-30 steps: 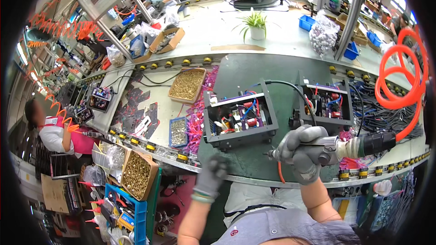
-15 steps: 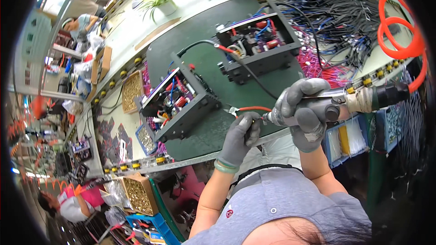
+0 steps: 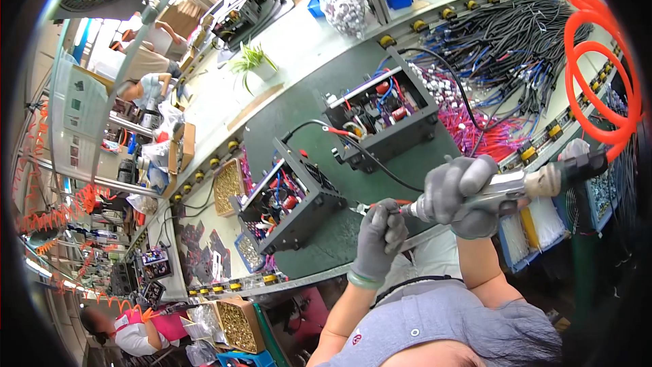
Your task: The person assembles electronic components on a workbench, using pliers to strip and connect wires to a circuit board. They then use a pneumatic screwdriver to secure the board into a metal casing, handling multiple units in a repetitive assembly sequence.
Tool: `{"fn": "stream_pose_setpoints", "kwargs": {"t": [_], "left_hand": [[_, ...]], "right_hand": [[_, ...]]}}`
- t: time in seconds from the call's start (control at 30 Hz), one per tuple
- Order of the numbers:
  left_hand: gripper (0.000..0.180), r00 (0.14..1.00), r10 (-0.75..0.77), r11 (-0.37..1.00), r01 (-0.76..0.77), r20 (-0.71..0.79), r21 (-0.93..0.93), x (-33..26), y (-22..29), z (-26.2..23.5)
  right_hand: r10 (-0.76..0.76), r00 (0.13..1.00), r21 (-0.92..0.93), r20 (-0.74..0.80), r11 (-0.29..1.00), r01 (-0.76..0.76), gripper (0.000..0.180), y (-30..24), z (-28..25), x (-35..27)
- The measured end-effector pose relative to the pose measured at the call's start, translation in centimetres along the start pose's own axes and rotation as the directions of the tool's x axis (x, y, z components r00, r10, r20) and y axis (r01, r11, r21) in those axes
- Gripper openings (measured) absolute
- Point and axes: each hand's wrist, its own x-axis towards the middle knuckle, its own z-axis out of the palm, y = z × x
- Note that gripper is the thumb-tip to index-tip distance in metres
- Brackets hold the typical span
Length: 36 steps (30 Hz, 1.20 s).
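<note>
My right hand (image 3: pixel 462 190), in a grey glove, is wrapped round a silver air screwdriver (image 3: pixel 506 190), which points left. The fingertips of my gloved left hand (image 3: pixel 380 239) pinch together at the driver's tip; any small part between them is hidden. Just beyond those fingers, side cutters (image 3: pixel 360 208) with an orange-red handle lie on a dark green mat (image 3: pixel 333 234). A black metal housing (image 3: pixel 303 216), open on top with wires and circuit parts inside, stands left of my hands. Farther off is a second such housing (image 3: pixel 401 141), and a black cable (image 3: pixel 380 166) runs in front of it.
Bundles of black cables (image 3: pixel 502 47) and pink-red wires (image 3: pixel 468 126) cover the right side. An orange coiled air hose (image 3: pixel 574 81) hangs there. Trays of brass-coloured (image 3: pixel 227 187) and silver small parts (image 3: pixel 250 251) stand left. A potted plant (image 3: pixel 261 66) is beyond the mat; co-workers sit at far left.
The whole view has shifted, so the housings and hands appear lower and farther right. The screwdriver tilts up a little more toward its hose end. Both hands keep their hold at the tool.
</note>
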Motion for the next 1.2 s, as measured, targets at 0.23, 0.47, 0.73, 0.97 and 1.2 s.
{"fn": "stream_pose_setpoints", "kwargs": {"t": [0.23,0.47,0.73,0.97,1.2], "left_hand": [[0.054,0.975,-0.012,0.900,0.106,-0.220,0.423,2.7,2.8,4.5],[0.023,0.701,0.502,-0.707,-0.005,0.507,0.707,13.1,13.9,4.1],[0.024,0.940,0.252,-0.567,-0.051,0.232,0.822,18.6,14.4,1.0],[0.026,0.959,0.282,-0.349,0.094,0.009,0.933,22.0,17.3,-1.9],[0.023,0.996,-0.066,-0.004,-0.063,0.063,0.998,20.5,15.6,0.4]], "right_hand": [[-0.116,0.770,-0.227,-0.627,0.973,-0.038,0.039,-1.6,3.4,1.5],[-0.240,0.818,-0.387,-0.523,0.922,0.023,0.040,-3.2,2.6,1.4],[-0.174,0.819,-0.356,-0.547,0.934,-0.039,0.040,-4.2,2.5,0.5],[-0.101,0.814,-0.249,-0.572,0.967,-0.054,0.039,-3.2,2.0,0.1],[-0.089,0.785,-0.204,-0.612,0.978,-0.049,0.036,-2.8,1.6,0.0]]}}
